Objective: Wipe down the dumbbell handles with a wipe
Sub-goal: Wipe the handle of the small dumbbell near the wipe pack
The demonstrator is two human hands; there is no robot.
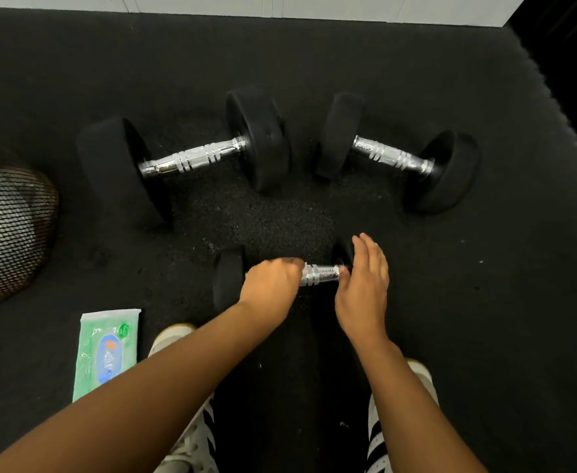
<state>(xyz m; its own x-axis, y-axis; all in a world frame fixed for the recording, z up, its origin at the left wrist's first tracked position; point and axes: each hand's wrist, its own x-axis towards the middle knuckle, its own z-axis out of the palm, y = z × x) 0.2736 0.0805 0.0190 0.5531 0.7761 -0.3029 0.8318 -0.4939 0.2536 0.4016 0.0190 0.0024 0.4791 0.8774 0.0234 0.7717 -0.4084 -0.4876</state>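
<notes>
Dumbbell [321, 274] nearest the person is lying on black flooring [280, 216]; left hand [270, 286] is gripping its chrome handle (wipe not discernible), right hand [365, 285] is resting open against its end.

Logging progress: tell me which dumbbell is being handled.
The small dumbbell nearest the person's feet: left hand grips its handle, right hand touches its end.

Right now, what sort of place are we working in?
Likely a gym or home workout corner: three dumbbells, large, medium and small, lie on black rubber flooring, with a wipes pack beside them.
</notes>
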